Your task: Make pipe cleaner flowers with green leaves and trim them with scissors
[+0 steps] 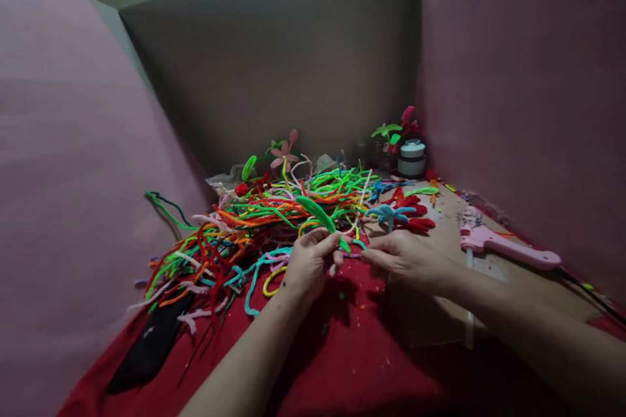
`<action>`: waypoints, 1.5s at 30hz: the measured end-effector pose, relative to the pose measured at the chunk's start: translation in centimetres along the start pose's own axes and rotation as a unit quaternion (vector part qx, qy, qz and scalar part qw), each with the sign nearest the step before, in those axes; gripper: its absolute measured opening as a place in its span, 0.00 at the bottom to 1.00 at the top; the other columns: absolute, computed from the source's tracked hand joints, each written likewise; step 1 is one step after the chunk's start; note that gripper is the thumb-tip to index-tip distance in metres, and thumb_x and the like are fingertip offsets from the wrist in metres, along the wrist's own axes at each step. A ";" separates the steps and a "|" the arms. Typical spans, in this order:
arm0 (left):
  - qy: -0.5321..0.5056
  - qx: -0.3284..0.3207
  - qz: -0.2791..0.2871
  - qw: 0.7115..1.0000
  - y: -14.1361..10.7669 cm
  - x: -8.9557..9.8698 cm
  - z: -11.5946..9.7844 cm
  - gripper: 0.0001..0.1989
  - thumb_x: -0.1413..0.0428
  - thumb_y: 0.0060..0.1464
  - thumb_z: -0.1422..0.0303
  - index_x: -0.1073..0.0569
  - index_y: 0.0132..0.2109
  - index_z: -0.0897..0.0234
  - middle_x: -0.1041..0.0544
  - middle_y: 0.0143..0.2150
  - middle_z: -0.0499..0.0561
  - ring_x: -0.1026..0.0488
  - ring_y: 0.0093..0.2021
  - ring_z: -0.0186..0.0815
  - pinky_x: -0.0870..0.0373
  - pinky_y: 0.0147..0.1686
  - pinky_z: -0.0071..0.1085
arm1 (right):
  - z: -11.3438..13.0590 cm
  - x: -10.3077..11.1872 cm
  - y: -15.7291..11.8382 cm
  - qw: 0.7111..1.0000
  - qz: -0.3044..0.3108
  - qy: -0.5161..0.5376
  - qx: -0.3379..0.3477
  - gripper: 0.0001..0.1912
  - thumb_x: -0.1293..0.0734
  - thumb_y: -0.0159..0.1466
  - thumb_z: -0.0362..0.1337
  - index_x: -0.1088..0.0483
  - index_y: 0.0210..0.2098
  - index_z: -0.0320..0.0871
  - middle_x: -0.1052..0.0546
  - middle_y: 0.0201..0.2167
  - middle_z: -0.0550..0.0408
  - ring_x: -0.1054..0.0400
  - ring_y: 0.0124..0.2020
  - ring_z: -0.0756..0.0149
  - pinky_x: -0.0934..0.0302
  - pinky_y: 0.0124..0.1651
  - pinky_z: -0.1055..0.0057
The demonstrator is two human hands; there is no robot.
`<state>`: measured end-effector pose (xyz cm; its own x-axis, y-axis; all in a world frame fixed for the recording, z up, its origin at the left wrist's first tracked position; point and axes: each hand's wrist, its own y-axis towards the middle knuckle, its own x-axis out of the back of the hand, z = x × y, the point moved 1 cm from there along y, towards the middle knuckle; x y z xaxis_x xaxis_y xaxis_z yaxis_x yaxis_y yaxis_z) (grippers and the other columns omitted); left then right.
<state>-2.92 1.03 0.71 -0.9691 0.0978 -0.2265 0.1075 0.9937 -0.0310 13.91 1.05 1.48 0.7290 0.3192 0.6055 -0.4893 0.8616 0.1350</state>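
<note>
My left hand (310, 262) is closed, with thumb and fingers pinching a bright green pipe-cleaner leaf (317, 212). The leaf is long and tilted, its upper end pointing away to the left and its lower end poking past my fingertips. My right hand (403, 259) is just to the right, fingers pressed together in a pinch. Short turquoise and purple strands show at its fingertips, but I cannot make out what it grips. A light blue pipe-cleaner flower (390, 214) shows just beyond my right hand.
A large heap of coloured pipe cleaners (264, 212) covers the left and middle. A pink glue gun (508, 249) lies on cardboard (443, 313) at right. A black pouch-like item (151, 345) lies at left. Behind are a lidded jar (411, 158), pink flower (284, 156) and red pieces (415, 208).
</note>
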 end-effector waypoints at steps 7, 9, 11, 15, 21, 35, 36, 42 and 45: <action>0.024 0.024 0.083 0.996 0.3 -0.1 1.3 0.12 0.41 0.43 0.63 0.31 0.28 0.68 0.30 0.18 0.46 0.43 0.12 0.22 0.51 0.11 0.21 | -4.7 2.2 -1.6 0.958 -0.116 -0.262 0.014 0.12 0.38 0.57 0.40 0.25 0.32 0.41 0.27 0.34 0.45 0.36 0.38 0.57 0.44 0.40 0.64; 0.032 0.022 0.092 0.995 0.3 -0.1 1.6 0.12 0.41 0.44 0.62 0.31 0.28 0.68 0.33 0.15 0.45 0.45 0.11 0.22 0.52 0.11 0.21 | -5.3 1.6 -1.4 0.957 -0.121 -0.263 0.017 0.13 0.37 0.56 0.41 0.27 0.36 0.39 0.28 0.37 0.43 0.37 0.40 0.55 0.44 0.42 0.62; 0.042 0.029 0.080 0.995 0.2 -0.1 1.7 0.13 0.41 0.43 0.61 0.31 0.27 0.67 0.35 0.12 0.43 0.46 0.10 0.22 0.53 0.11 0.21 | -5.4 1.2 -1.1 0.959 -0.132 -0.252 0.013 0.13 0.36 0.55 0.40 0.27 0.36 0.39 0.29 0.38 0.42 0.37 0.41 0.54 0.44 0.43 0.61; 0.047 0.036 0.057 0.997 0.1 0.0 1.4 0.12 0.40 0.42 0.62 0.30 0.28 0.67 0.35 0.13 0.43 0.46 0.11 0.22 0.54 0.13 0.21 | -4.9 1.2 -0.4 0.977 -0.140 -0.158 -0.032 0.11 0.36 0.53 0.38 0.26 0.32 0.39 0.26 0.34 0.45 0.35 0.38 0.56 0.43 0.42 0.62; 0.035 0.020 0.042 0.998 0.2 0.0 1.5 0.13 0.37 0.37 0.63 0.29 0.26 0.69 0.29 0.21 0.46 0.42 0.16 0.22 0.50 0.17 0.21 | -5.4 1.3 0.1 0.978 -0.170 0.082 -0.092 0.04 0.33 0.46 0.36 0.28 0.18 0.41 0.28 0.19 0.57 0.37 0.24 0.66 0.45 0.29 0.70; -0.067 0.047 0.087 0.993 -0.5 -1.3 1.4 0.15 0.35 0.36 0.63 0.28 0.28 0.70 0.29 0.27 0.49 0.33 0.26 0.28 0.36 0.29 0.26 | -2.5 -0.4 0.6 0.890 -0.079 0.444 -0.064 0.11 0.27 0.46 0.37 0.25 0.31 0.44 0.23 0.28 0.57 0.30 0.31 0.64 0.39 0.40 0.67; -0.074 0.053 0.088 0.992 -0.5 -1.3 1.4 0.15 0.35 0.35 0.63 0.28 0.28 0.69 0.29 0.27 0.49 0.32 0.25 0.29 0.36 0.29 0.26 | -2.3 -0.6 0.7 0.889 -0.073 0.449 -0.057 0.12 0.26 0.47 0.38 0.25 0.32 0.43 0.23 0.29 0.56 0.30 0.32 0.63 0.39 0.40 0.66; -0.112 0.038 0.053 0.992 -0.3 -1.3 1.4 0.14 0.34 0.32 0.66 0.29 0.24 0.70 0.31 0.21 0.46 0.36 0.20 0.24 0.40 0.25 0.24 | -2.1 -1.2 1.1 0.871 -0.065 0.483 -0.057 0.15 0.26 0.46 0.37 0.25 0.34 0.42 0.22 0.31 0.53 0.29 0.33 0.62 0.38 0.38 0.66; -0.126 0.036 0.045 0.990 -0.1 -1.2 1.8 0.13 0.34 0.32 0.68 0.29 0.24 0.70 0.31 0.21 0.46 0.36 0.21 0.25 0.41 0.25 0.24 | -2.1 -1.3 1.1 0.872 -0.055 0.484 -0.040 0.13 0.27 0.48 0.37 0.25 0.35 0.43 0.22 0.31 0.54 0.30 0.34 0.63 0.38 0.38 0.67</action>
<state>-1.37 0.72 -0.74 -0.8693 0.1597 -0.4677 0.2148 0.9744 -0.0666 13.41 2.36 -0.82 0.8509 0.3827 -0.3598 -0.3835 0.9207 0.0722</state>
